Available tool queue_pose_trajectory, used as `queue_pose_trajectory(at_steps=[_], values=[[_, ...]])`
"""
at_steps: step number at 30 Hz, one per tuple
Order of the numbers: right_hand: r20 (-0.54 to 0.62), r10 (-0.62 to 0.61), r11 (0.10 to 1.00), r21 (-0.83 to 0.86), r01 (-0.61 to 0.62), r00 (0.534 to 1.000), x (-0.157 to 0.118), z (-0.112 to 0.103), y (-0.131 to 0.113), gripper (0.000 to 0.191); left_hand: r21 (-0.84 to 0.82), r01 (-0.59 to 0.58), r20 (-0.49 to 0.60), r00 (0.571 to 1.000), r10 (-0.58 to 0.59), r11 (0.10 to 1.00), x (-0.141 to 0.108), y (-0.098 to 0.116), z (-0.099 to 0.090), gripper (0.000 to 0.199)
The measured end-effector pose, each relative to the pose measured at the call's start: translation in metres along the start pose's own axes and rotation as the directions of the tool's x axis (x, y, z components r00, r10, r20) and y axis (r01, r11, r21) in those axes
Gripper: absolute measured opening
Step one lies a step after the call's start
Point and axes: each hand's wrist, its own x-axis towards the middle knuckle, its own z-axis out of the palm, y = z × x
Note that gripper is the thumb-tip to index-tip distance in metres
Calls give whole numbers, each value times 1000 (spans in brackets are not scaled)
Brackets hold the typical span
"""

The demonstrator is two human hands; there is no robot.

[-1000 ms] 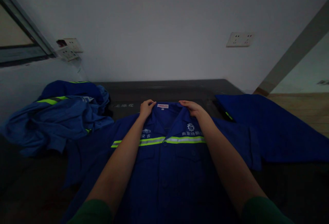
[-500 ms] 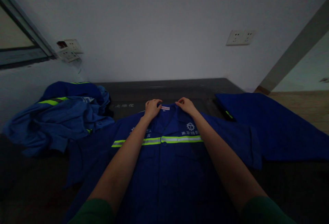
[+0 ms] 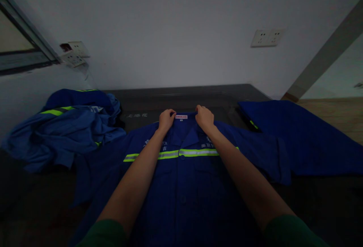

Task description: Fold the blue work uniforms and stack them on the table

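Against 1 second ago, the 2 hands sit closer together at the collar [image 3: 190, 137], and the right hand [image 3: 204, 117], flatter then, is now bent over its edge. The right forearm now covers more of the gear mark on the chest.

The blue shirt [image 3: 184, 181] lies front up on the dark table [image 3: 170, 100], sleeves out to either side, collar toward the wall [image 3: 176, 31]. The left hand [image 3: 166, 120] pinches the collar edge between thumb and forefinger, just beside the white label [image 3: 181, 117]. The right fingers are curled at the other end of the collar (their tips are partly hidden, so I cannot tell whether they pinch it).

A yellow-green and silver stripe [image 3: 198, 152] crosses the chest, with 2 buttons visible along the front. To the left is a rumpled pile [image 3: 76, 126] of blue clothes; to the right, a flat blue cloth [image 3: 300, 141] beside the shirt's sleeve.
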Motion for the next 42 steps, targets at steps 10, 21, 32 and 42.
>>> queue_pose_trajectory(at_steps=[10,21,32,42], values=[[20,77,994,78,-78,997,10,5,15,14,-74,-13,-62,998,8,997,0,-2,0,16],[61,43,948,314,-60,997,21,0,18,21,146,73,-33,997,-69,987,-6,16,-12,19],[292,-322,866,475,156,901,36,7,54,46,104,-352,284,907,311,930,-9,30,2,29],[-71,-169,974,138,178,983,12,57,29,37,268,-335,318,916,245,903,-15,19,15,41]])
